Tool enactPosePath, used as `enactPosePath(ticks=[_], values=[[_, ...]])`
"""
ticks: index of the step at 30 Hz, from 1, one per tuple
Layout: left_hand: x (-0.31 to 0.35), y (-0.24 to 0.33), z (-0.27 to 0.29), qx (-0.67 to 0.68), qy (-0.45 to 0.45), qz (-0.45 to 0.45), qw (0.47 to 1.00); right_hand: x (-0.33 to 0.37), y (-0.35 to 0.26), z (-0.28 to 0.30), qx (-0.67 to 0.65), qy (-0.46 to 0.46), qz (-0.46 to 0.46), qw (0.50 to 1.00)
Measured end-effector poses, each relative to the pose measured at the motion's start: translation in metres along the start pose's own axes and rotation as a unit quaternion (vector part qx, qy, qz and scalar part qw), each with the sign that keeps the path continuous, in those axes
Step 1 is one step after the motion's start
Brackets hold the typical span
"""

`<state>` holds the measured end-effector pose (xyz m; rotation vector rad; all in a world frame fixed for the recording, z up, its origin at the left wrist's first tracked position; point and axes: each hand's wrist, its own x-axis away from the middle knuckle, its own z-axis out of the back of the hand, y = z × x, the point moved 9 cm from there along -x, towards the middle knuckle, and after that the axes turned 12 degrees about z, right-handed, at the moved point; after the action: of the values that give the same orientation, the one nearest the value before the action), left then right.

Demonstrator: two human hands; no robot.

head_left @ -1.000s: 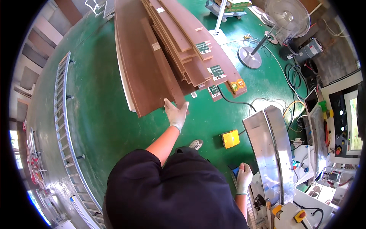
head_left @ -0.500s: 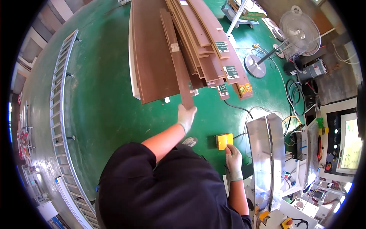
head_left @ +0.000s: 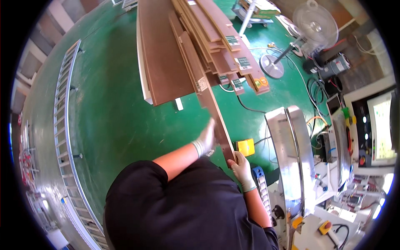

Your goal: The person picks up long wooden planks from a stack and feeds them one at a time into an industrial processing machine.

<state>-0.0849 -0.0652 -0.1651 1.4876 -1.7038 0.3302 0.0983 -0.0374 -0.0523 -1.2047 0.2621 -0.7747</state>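
A long, narrow brown board (head_left: pixel 213 106) with a paper label slants from the pile toward me. Its near end lies in the grip of my right hand (head_left: pixel 241 170), which wears a pale glove. Along the left edge of that board is my left hand (head_left: pixel 205 139), gloved too and smeared by motion, so its fingers are unclear. Just beyond my right hand, a yellow box-shaped thing (head_left: pixel 246 147) rests low over the green floor. The board's far part overlaps the other brown boards (head_left: pixel 229 62), several of them stacked and some labelled.
A wide brown panel (head_left: pixel 160 62) lies under the pile. To the left stretches a ladder-like metal roller frame (head_left: pixel 61 121). On the right stand a shiny metal machine cover (head_left: pixel 287 154), a screen (head_left: pixel 381 131) and a fan (head_left: pixel 315 29). Cables (head_left: pixel 250 109) run over the floor.
The narrow board has come toward me, away from the pile. My right hand has left the yellow thing and taken the board's end; my left hand has moved nearer, alongside the board.
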Motion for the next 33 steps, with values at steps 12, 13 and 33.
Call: enactPosePath(ticks=[12, 13, 33], values=[[0.059, 0.039, -0.034, 0.075, -0.117, 0.004, 0.990, 0.304, 0.023, 0.059, 0.212, 0.295, 0.026, 0.931], [0.064, 0.017, -0.036, 0.019, -0.109, 0.020, 0.994, 0.340, 0.051, 0.055, 0.116, 0.313, -0.042, 0.942], [0.171, -0.465, -0.169, -0.605, -0.383, 0.473, 0.513, 0.501, 0.121, -0.057, 0.055, 0.622, -0.299, 0.722]])
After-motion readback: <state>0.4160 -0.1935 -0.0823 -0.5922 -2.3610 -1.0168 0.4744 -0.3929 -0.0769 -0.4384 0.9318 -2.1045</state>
